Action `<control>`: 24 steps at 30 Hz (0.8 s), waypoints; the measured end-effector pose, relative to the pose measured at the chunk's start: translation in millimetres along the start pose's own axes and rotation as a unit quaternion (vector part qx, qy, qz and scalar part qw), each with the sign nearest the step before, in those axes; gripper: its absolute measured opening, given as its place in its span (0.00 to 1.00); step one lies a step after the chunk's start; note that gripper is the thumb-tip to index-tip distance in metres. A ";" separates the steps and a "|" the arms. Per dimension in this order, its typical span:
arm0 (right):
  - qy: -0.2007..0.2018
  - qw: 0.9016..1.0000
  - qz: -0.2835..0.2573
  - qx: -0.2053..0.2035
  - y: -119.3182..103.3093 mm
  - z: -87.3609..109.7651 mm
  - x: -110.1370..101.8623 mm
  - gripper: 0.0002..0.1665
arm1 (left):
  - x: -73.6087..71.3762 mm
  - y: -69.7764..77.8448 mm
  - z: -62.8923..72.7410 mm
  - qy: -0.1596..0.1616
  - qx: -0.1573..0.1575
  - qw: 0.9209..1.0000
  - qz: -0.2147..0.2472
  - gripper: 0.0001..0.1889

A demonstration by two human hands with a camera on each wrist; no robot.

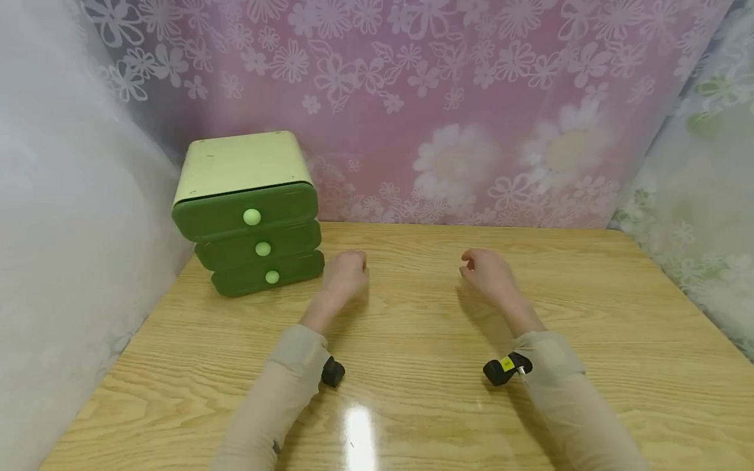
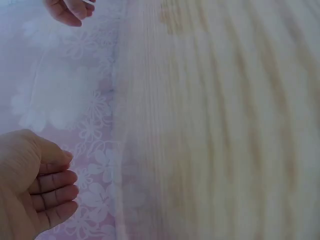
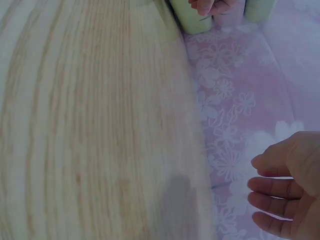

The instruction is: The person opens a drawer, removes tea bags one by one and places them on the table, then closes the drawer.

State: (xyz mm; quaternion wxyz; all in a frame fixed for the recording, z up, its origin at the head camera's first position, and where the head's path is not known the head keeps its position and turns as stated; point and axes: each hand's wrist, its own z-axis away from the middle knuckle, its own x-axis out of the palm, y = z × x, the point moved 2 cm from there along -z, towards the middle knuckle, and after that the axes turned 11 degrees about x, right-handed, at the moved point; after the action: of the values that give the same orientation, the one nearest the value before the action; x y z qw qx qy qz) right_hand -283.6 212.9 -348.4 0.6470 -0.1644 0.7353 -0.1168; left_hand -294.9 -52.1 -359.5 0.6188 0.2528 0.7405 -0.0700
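Observation:
A small chest of drawers (image 1: 244, 167) with a pale yellow-green body stands at the back left of the table. Its green drawer fronts each carry a round light-green knob (image 1: 252, 216). Just right of the lowest drawer is my left hand (image 1: 346, 273), holding nothing; the left wrist view shows its fingers (image 2: 57, 195) loosely bent. My right hand (image 1: 489, 271) hovers over the table right of centre, apart from the left one. In the right wrist view its fingers (image 3: 275, 187) are relaxed and slightly curved, with nothing between them.
The wood-grain table (image 1: 412, 366) reaches back to a pink flowered curtain (image 1: 377, 131). Pale fabric hangs along the left side, and a white flowered curtain (image 1: 695, 216) borders the right. Small black cameras (image 1: 508, 368) sit at both wrists.

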 end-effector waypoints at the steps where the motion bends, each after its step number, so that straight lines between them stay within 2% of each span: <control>1: 0.002 1.000 -0.008 -0.007 -3.2 0.2 -0.6 0.15 | -2.2 -1.9 1.3 -0.002 -0.002 1.000 0.010 0.06; 5: 0.010 0.999 -0.023 -0.031 -19.2 0.3 -2.3 0.09 | -11.2 -12.1 10.1 -0.011 -0.006 0.999 0.037 0.09; 9: 0.012 0.998 -0.025 -0.058 -41.5 -0.7 -5.0 0.09 | -24.0 -25.1 28.3 -0.011 -0.010 0.999 0.049 0.07; 12: 0.012 0.996 -0.024 -0.080 -59.4 -1.4 -8.3 0.09 | -36.2 -36.7 46.5 0.003 -0.021 0.996 0.083 0.05; 15: 0.003 0.995 -0.026 -0.096 -77.2 -3.7 -10.8 0.10 | -50.8 -50.8 66.1 0.030 -0.040 0.989 0.141 0.06; 19: -0.019 0.993 -0.016 -0.118 -102.5 -8.7 -11.2 0.14 | -69.4 -80.2 96.0 0.062 -0.076 0.981 0.167 0.10; 22: -0.026 0.990 -0.007 -0.137 -121.7 -12.8 -10.3 0.18 | -78.4 -110.7 119.0 0.038 -0.113 0.979 0.166 0.18; 24: -0.034 0.989 -0.009 -0.142 -134.2 -16.1 -10.6 0.21 | -83.5 -131.5 132.3 0.010 -0.142 0.973 0.180 0.23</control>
State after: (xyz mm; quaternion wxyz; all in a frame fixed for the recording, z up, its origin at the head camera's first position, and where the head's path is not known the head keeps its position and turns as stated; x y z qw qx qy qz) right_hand -286.2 93.2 -284.9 0.6404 -0.2654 0.7206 -0.0113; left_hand -230.1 -244.6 -337.2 0.6435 0.2919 0.6913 0.1509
